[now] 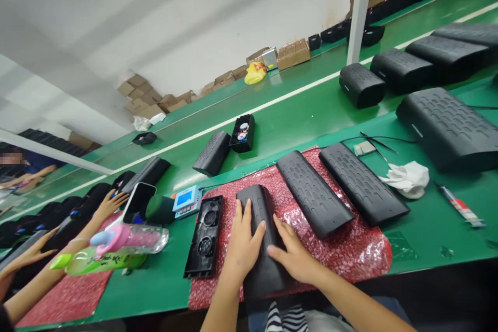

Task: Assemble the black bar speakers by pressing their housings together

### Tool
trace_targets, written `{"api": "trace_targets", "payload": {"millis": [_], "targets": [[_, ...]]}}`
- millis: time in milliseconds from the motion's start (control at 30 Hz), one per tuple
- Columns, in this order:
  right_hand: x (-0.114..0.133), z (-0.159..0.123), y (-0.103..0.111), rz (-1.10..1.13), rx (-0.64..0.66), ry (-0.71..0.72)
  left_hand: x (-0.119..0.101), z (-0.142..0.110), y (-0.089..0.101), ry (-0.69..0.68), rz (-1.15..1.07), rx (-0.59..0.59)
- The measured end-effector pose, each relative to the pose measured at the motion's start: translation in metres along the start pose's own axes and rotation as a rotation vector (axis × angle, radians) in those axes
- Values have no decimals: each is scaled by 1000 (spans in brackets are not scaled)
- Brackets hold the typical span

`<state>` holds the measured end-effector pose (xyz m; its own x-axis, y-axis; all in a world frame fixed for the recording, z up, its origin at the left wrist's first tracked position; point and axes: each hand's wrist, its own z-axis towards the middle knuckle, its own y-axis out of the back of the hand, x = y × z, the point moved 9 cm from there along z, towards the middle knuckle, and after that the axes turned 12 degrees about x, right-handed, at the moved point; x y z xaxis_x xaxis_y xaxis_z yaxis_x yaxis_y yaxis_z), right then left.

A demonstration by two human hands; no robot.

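Note:
A long black plastic casing (268, 264) lies in front of me, its near end at the table's edge. My left hand (246, 241) rests on its left and upper side, fingers stretched and spread. On its right side lies my right hand (295, 254), thumb and fingers apart, touching the casing. Left of it is an open black shell (204, 236) with two round fan-like grilles. Two black panels with a scale-like pattern, one nearer (313, 194) and one farther right (363, 184), lie to the right. Red bubble wrap (365, 254) is underneath.
Left stand a blue-screened device (187, 201), a phone (138, 202), a pink-topped bottle (132, 238) and a green bottle (93, 263). A co-worker's hands (107, 207) are beyond. Right lie a white cloth (408, 179), tweezers (379, 142) and a syringe-like tube (461, 207). Black speaker-like housings (361, 85) line the green belt.

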<state>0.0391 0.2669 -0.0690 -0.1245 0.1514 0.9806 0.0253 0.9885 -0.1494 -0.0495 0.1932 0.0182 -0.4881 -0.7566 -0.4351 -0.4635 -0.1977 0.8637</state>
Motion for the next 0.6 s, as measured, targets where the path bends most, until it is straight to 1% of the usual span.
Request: {"api": "trace_targets", "payload": {"millis": [133, 267, 400, 600], "targets": [[-6, 2, 6, 114, -43, 23, -6, -1, -1, -17, 10, 21], [-10, 4, 10, 165, -69, 38, -10, 3, -2, -14, 18, 43], [-7, 3, 13, 169, -98, 65, -11, 4, -2, -22, 31, 56], [-4, 0, 15, 138, -123, 92, -12, -1, -1, -31, 14, 49]]}}
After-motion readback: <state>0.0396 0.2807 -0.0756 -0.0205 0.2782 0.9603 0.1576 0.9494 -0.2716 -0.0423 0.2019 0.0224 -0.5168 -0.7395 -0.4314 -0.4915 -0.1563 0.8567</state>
